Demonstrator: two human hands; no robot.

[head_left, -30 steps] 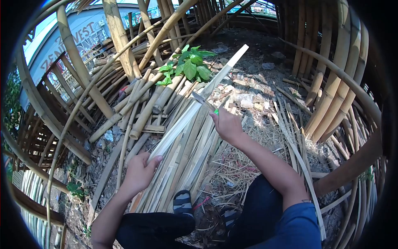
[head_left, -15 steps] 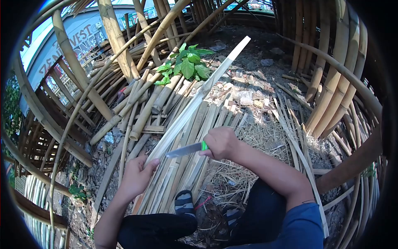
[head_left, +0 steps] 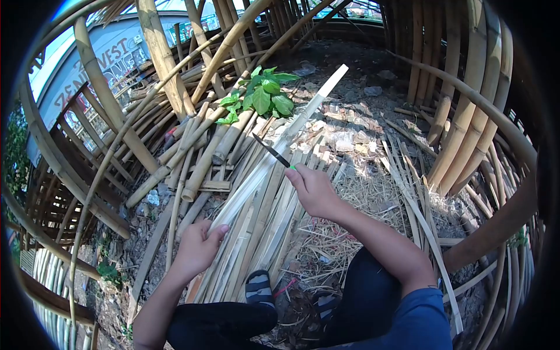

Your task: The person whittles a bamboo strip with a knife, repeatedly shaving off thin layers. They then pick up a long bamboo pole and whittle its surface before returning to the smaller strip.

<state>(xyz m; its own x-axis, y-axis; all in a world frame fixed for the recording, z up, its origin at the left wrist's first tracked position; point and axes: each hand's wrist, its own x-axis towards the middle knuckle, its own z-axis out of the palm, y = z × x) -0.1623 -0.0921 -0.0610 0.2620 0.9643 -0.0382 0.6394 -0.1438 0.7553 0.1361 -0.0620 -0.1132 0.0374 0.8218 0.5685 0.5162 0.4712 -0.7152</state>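
My left hand is closed around the near end of a long split bamboo strip, its thumb along the top. The strip slants up and away to the right, its pale far end raised toward the rubble. In my right hand is a knife with a bit of green handle showing. Its dark blade points up and left, crossing over the strip around mid-length in this view. Beneath both hands lies a bundle of split bamboo strips, running away from my feet.
Bamboo poles are heaped at the left behind a leafy green plant. Thick upright bamboo stands at the right. Shavings cover the ground beside more strips. My sandalled foot rests at the bundle's near end.
My right hand has moved away from me along the strip, and the knife has turned from nearly level to pointing up-left. The strip's far end has dipped slightly. My left hand keeps its hold.
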